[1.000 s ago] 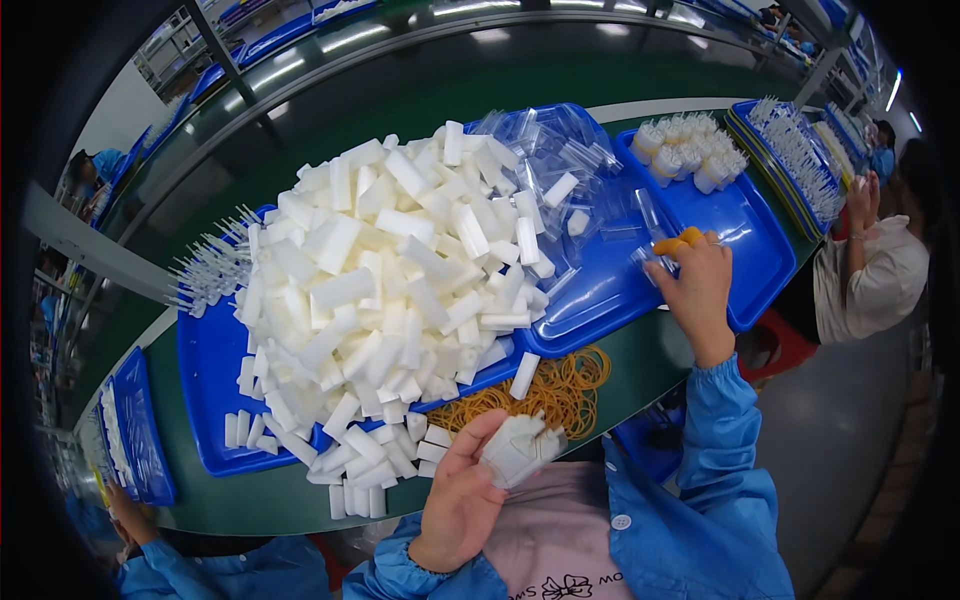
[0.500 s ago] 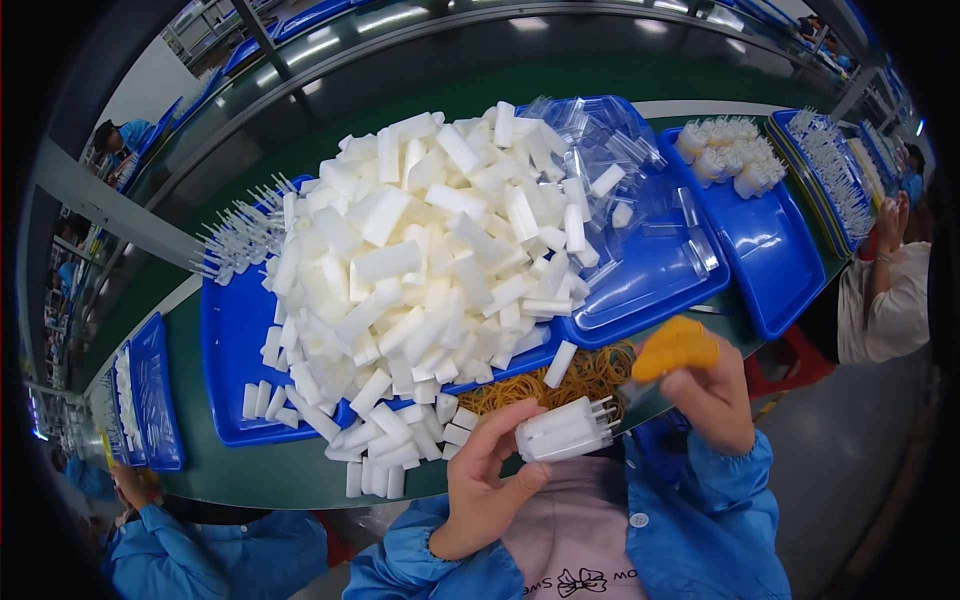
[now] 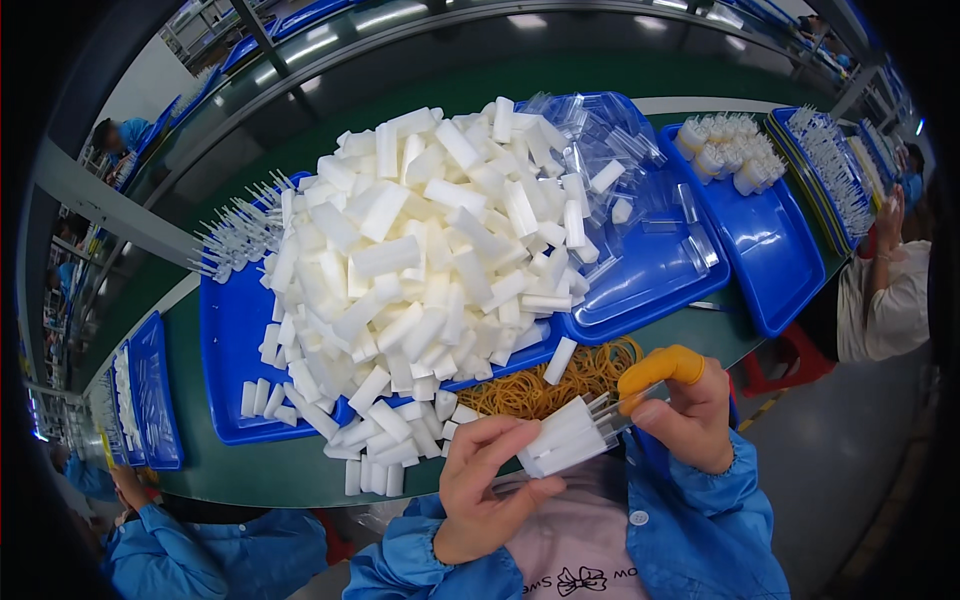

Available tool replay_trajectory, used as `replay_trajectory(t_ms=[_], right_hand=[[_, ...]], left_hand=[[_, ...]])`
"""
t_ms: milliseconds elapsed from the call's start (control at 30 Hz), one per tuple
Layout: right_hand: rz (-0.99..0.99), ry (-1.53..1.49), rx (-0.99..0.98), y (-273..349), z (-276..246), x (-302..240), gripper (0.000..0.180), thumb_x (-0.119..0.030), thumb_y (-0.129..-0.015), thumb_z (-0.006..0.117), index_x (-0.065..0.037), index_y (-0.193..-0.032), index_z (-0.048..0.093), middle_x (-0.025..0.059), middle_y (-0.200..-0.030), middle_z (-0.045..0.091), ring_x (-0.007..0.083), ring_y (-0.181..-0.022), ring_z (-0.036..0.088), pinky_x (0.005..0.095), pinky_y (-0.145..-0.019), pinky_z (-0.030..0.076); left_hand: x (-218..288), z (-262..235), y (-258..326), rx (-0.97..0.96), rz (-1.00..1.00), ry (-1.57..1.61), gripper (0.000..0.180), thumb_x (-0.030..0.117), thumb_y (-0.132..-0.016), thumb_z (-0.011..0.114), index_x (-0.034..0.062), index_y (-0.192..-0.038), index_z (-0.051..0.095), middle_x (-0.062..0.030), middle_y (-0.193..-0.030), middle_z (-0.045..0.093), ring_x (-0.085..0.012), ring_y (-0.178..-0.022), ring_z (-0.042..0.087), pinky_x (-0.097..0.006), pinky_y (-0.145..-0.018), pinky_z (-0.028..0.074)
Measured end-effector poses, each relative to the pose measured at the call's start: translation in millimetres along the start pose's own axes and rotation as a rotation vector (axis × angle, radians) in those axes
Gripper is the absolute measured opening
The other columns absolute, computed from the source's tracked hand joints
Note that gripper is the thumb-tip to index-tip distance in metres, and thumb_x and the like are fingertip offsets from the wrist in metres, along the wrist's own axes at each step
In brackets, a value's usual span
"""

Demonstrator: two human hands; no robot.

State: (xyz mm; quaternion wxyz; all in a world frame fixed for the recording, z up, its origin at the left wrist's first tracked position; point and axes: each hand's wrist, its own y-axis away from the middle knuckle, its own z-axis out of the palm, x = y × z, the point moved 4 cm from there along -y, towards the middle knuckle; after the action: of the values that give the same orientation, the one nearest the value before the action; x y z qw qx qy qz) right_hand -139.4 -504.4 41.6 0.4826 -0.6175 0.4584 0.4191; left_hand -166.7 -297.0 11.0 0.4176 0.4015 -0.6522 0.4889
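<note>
My left hand [image 3: 492,488] grips a bundle of white foam blocks [image 3: 568,440], which looks wrapped in clear plastic. Thin pale prongs [image 3: 606,412] stick out of the bundle's right end. At those prongs, my right hand [image 3: 688,410] pinches a small clear plastic piece, mostly hidden by the fingers. Yellow finger cots [image 3: 660,370] cover fingers of that hand. Just beyond the bundle lies a heap of tan rubber bands [image 3: 600,368], with one white foam block [image 3: 560,361] on its edge.
A big pile of white foam blocks [image 3: 400,250] covers a blue tray [image 3: 235,350]. Clear plastic pieces [image 3: 610,140] lie in another tray [image 3: 640,300]. White parts with prongs [image 3: 240,235] stand at left; capped bundles [image 3: 730,150] fill part of a right tray [image 3: 775,260]. Co-workers sit at both sides.
My right hand has moved left and down, bringing its fingertips to the prongs. The bundle in my left hand has tilted, its pronged end a little higher.
</note>
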Motion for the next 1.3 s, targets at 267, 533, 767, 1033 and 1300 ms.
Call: replay_trajectory(t_ms=[267,533,767,1033,1300], right_hand=[[0.000,-0.072,-0.034,1.4,-1.2,-1.1,0.019,-0.012,-0.078,0.070,-0.001,-0.092,0.063,0.0053,-0.075,0.065,0.0129,-0.068,0.063,0.0243,-0.065,0.047],[-0.048,-0.079,-0.023,5.3,-4.8,-8.5,0.025,-0.017,-0.075,0.075,-0.001,-0.091,0.065,0.0056,-0.072,0.064,0.0154,-0.064,0.062,0.0250,-0.060,0.047],[-0.199,0.137,0.047,11.8,-3.0,-19.4,0.033,-0.024,-0.066,0.082,-0.002,-0.086,0.067,0.0042,-0.066,0.060,0.0176,-0.058,0.059,0.0268,-0.053,0.045],[-0.298,0.247,0.060,10.5,0.6,-25.8,0.035,-0.022,-0.064,0.083,-0.001,-0.087,0.067,0.0063,-0.067,0.061,0.0183,-0.057,0.059,0.0274,-0.052,0.045],[-0.114,0.031,0.059,10.8,-0.5,-12.0,0.031,-0.016,-0.065,0.081,0.000,-0.087,0.067,0.0080,-0.075,0.064,0.0160,-0.057,0.059,0.0264,-0.052,0.045]], left_hand=[[13.5,2.7,-2.3,-0.092,0.088,-0.261,0.054,0.016,-0.064,0.083,0.0025,-0.112,0.062,-0.0126,-0.103,0.048,-0.0219,-0.087,0.054,-0.031,-0.073,0.046],[23.2,1.9,-6.7,-0.100,0.121,-0.346,0.052,0.013,-0.062,0.083,0.0037,-0.110,0.064,-0.0129,-0.103,0.050,-0.0221,-0.086,0.054,-0.031,-0.071,0.046],[28.7,0.5,-9.0,-0.104,0.122,-0.397,0.052,0.010,-0.060,0.082,0.0070,-0.109,0.066,-0.0120,-0.102,0.052,-0.0218,-0.086,0.054,-0.030,-0.072,0.046],[28.9,0.0,-9.6,-0.112,0.143,-0.403,0.049,0.008,-0.059,0.082,0.0096,-0.106,0.068,-0.0111,-0.102,0.051,-0.0213,-0.088,0.053,-0.030,-0.073,0.046],[24.5,0.6,-12.6,-0.197,0.165,-0.282,0.043,0.008,-0.059,0.082,0.0107,-0.100,0.070,-0.0118,-0.106,0.048,-0.0226,-0.092,0.052,-0.031,-0.075,0.046]])
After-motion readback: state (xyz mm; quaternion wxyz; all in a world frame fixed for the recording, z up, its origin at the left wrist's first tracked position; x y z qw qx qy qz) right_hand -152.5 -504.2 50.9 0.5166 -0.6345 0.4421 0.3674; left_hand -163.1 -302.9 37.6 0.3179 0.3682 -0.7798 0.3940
